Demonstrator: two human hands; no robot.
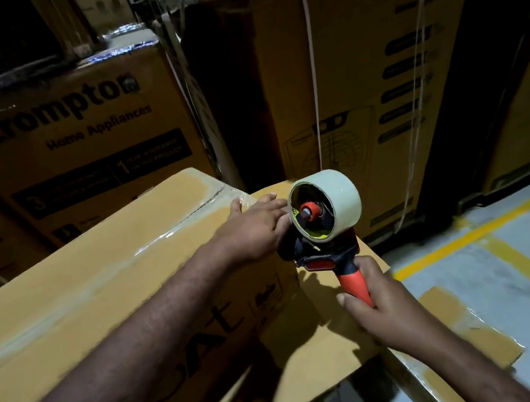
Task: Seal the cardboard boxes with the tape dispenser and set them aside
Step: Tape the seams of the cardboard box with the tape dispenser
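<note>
- Nearest the lens, a bare left forearm is stretching from the lower left across the top of a large cardboard box [96, 292].
- The left hand [253, 225] is lying flat on that box's top near its far right corner, its fingers [273, 204] straight and close together, the thumb spread to the side.
- A glossy clear tape strip [146, 252] is running along the box top toward the hand.
- The right hand [376, 298] is gripping the tape dispenser [330, 242], fingers curling tightly round its orange handle.
- The dispenser is standing upright just beside the box's right end, its pale tape roll [340, 198] right next to the left hand's fingertips.
- Below it, a lower cardboard box [319, 342] is catching the shadows of hand and tool.
- Printed cartons [70, 135] are standing stacked behind.
- To the right, yellow lines [438, 242] are crossing the grey floor [529, 261], with cardboard scraps [483, 339] lying on it.
</note>
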